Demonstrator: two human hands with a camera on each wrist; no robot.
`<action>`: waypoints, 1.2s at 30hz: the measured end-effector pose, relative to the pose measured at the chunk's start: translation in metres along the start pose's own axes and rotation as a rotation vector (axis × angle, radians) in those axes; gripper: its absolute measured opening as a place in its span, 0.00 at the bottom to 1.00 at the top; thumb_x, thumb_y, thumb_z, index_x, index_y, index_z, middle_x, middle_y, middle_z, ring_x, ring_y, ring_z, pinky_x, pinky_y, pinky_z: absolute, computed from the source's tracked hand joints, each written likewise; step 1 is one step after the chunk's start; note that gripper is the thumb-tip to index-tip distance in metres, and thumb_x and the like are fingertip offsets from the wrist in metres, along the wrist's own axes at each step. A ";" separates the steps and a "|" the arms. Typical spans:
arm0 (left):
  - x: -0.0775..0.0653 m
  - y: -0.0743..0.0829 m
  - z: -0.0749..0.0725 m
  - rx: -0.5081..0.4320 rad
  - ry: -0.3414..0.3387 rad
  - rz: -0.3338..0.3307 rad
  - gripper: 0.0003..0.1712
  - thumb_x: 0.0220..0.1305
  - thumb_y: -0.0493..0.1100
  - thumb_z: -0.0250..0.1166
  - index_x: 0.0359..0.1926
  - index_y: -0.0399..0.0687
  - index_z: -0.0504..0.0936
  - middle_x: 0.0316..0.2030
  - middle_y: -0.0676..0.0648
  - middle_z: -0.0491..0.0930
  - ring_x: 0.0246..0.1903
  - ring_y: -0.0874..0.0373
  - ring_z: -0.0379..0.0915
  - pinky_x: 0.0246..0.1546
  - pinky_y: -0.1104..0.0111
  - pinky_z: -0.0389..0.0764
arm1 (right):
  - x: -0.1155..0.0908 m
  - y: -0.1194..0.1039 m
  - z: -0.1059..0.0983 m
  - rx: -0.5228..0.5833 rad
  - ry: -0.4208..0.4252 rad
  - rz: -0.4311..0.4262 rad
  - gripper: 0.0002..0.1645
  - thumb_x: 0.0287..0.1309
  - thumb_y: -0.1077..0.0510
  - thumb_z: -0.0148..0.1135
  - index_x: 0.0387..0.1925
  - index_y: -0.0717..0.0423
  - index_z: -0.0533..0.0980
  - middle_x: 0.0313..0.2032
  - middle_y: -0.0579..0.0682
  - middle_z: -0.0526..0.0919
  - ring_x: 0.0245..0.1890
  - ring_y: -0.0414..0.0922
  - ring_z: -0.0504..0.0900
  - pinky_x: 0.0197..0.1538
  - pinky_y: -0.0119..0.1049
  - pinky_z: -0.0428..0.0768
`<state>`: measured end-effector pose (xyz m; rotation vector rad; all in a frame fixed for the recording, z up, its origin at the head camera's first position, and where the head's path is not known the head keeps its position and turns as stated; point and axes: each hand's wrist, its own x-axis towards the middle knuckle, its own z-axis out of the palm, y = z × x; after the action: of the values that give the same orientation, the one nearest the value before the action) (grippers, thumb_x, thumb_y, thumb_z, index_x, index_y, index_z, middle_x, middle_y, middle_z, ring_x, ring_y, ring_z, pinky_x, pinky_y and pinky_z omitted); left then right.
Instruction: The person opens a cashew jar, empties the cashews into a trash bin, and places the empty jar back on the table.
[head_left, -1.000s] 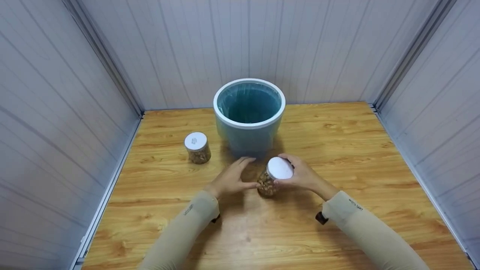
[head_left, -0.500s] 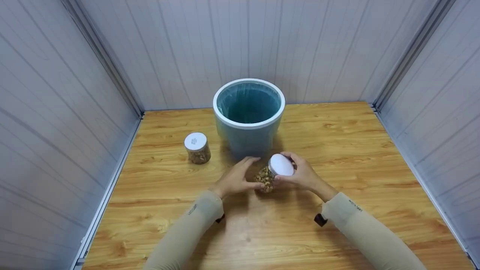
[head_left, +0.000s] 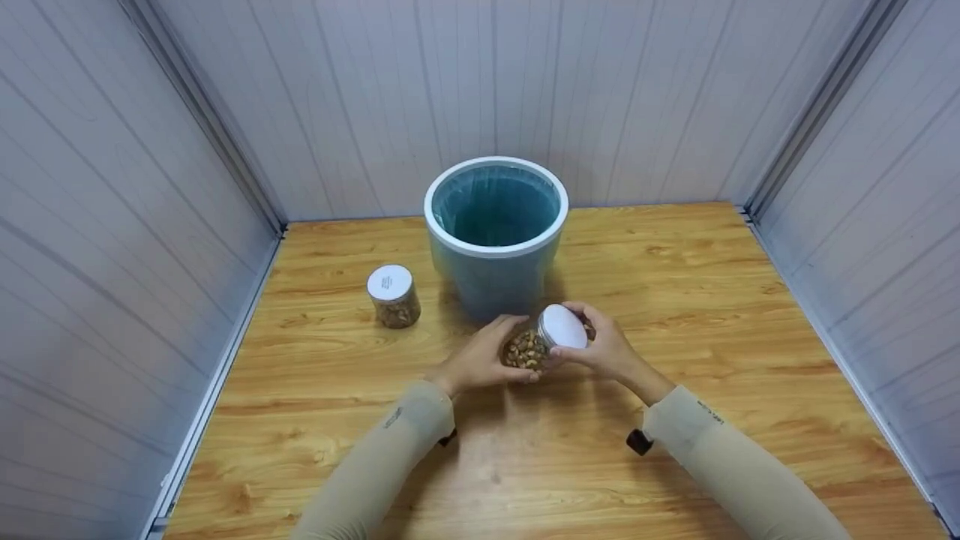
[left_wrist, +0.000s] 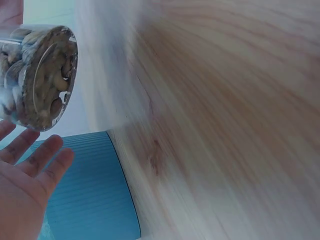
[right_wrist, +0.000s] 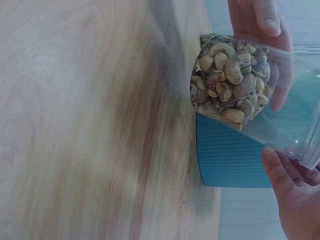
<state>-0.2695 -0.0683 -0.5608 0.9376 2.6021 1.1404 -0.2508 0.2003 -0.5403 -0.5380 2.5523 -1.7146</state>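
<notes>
I'd cup the stiff, slick, prob lightish jar mid-body, in front of bin: R hand grips lid end, L hand spread wide, contact unclear.

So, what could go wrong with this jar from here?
The jar is tilted and appears raised above the table, with the right hand gripping it near the lid, so it might slip. The left hand is around the lower part, but firm contact is unclear, so it may not support the weight. If the lid is loose, nuts could spill.
</notes>
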 end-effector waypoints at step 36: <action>0.001 0.010 0.003 -0.033 0.107 -0.004 0.53 0.52 0.59 0.87 0.73 0.44 0.74 0.66 0.42 0.82 0.64 0.49 0.80 0.70 0.53 0.80 | 0.003 -0.018 0.000 -0.118 -0.038 -0.053 0.48 0.56 0.55 0.84 0.74 0.63 0.70 0.65 0.63 0.79 0.55 0.54 0.81 0.55 0.44 0.82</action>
<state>-0.2644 -0.0604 -0.5561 0.8869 2.6578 1.2623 -0.2486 0.1937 -0.5239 -0.6427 2.6489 -1.5597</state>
